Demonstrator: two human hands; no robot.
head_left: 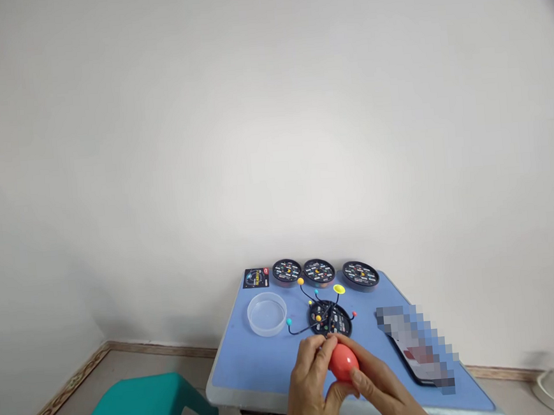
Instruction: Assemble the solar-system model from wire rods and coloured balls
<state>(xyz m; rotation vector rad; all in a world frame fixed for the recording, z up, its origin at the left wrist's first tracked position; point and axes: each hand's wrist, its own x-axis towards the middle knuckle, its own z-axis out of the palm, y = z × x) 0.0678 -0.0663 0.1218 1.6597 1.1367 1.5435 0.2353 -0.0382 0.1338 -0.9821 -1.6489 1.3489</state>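
Observation:
Between my two hands is a shiny red-orange ball (343,362), held above the front of the blue table. My left hand (312,374) grips its left side with bent fingers, and my right hand (377,378) closes round the right side, thumb on the front. Just beyond them stands a solar system model (331,318) on a round black printed base. Thin dark arms carry small orange, yellow, teal and red balls, one of them a yellow ringed planet (339,289). My fingers partly hide the near edge of the base.
Left of the model lies a clear round plastic lid (267,314). Behind it are a dark printed card (256,277) and round black trays (286,272) in a row. A phone (413,350), partly blurred, rests at the right. A teal stool (134,410) stands left of the table (251,369).

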